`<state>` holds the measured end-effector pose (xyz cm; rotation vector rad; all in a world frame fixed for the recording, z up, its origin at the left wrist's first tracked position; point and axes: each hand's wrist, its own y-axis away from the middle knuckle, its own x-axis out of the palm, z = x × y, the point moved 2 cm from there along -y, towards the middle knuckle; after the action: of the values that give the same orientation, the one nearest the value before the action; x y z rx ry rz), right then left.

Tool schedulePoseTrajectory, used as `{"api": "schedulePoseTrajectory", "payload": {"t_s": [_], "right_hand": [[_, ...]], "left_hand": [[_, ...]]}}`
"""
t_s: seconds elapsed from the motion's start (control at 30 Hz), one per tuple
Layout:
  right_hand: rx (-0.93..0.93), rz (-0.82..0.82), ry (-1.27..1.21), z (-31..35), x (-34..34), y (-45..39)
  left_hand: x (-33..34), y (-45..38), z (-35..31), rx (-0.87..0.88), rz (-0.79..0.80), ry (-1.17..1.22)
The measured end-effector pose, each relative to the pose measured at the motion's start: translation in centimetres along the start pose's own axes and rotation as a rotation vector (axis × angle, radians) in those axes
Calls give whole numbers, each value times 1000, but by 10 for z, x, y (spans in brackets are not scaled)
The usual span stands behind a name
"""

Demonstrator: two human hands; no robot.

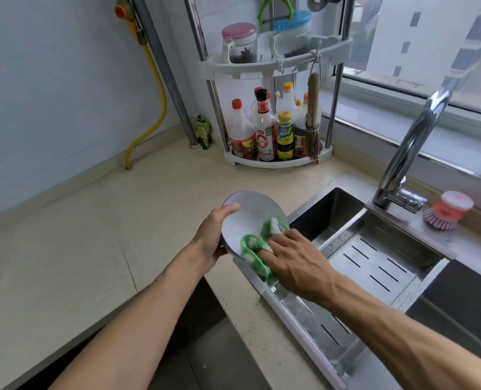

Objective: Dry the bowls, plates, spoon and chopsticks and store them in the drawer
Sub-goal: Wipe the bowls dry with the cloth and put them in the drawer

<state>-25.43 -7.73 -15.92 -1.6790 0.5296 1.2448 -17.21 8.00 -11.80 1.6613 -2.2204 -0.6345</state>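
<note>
A person stands at a kitchen corner, both bare forearms reaching forward over the beige worktop (98, 249). The left hand (215, 232) holds a white plate (250, 215) tilted up on edge above the seam between worktop and sink, its grip clamped on the plate's left rim with the thumb lying across the front face and the fingers hidden behind. The right hand (295, 257) presses a green and white cloth (254, 246) flat against the lower part of the plate's face; its grip is closed on the cloth, fingers spread over the fabric, and the cloth's tail hangs down past the plate's bottom edge.

Just to the right lies a stainless steel sink (332, 206), with a slotted metal drain tray (374, 266) set across it. A chrome faucet (411, 153) rises behind the sink, and a red and white dish brush (447, 211) sits on the ledge beside it, below the window.

In the corner stands a white two-tier rack (276, 66). Its bottom shelf carries several sauce bottles (264, 130), its top shelf lidded spice jars (239, 43), and a small bamboo whisk brush (314, 119) hangs from its front edge. A yellow hose (157, 88) runs down the wall on the left.
</note>
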Motion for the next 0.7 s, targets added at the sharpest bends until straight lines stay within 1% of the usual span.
{"api": "schedulePoseTrajectory", "payload": {"t_s": [0.07,0.1,0.13,0.17,0.2,0.23,0.27,0.3,0.37,0.4,0.43,0.47,0.5,0.53,0.57,0.6,0.63,0.67,0.7], "right_hand": [[181,-101,-75,10,-6,-17],[253,-144,-123,16,-9,-24],[327,-194,-174,22,-11,-30],[377,-234,-257,27,-10,-32],[402,-233,-366,31,-11,-31],[393,-198,-455,34,-11,-26],[343,-125,-504,33,-8,-19],[250,-26,-478,28,-4,-10],[62,140,-269,7,5,4],[40,186,-151,-4,11,7],[61,201,-89,-10,13,7],[122,223,-91,-8,12,3],[201,252,-146,2,12,-3],[290,242,-276,14,11,-8],[380,206,-497,25,5,-14],[432,212,-701,31,1,-16],[411,251,-795,33,-3,-15],[316,294,-735,28,-5,-9],[188,307,-600,18,-5,-3]], "left_hand": [[12,0,11,34,15,168],[19,0,16,49,-7,255],[25,-1,20,68,-41,352],[28,-1,18,113,-116,393],[29,0,15,176,-191,371],[27,3,12,223,-257,291],[24,4,9,260,-278,209],[22,9,6,297,-272,132],[20,14,8,345,-263,-6],[21,16,10,369,-277,-44],[24,17,10,388,-311,-68],[28,19,9,402,-354,-66],[32,22,7,417,-403,-62],[34,23,5,427,-439,-76],[34,23,5,437,-457,-116],[32,23,5,437,-450,-172],[29,24,3,436,-414,-225],[25,24,2,423,-357,-263],[19,23,0,413,-296,-282]]}}
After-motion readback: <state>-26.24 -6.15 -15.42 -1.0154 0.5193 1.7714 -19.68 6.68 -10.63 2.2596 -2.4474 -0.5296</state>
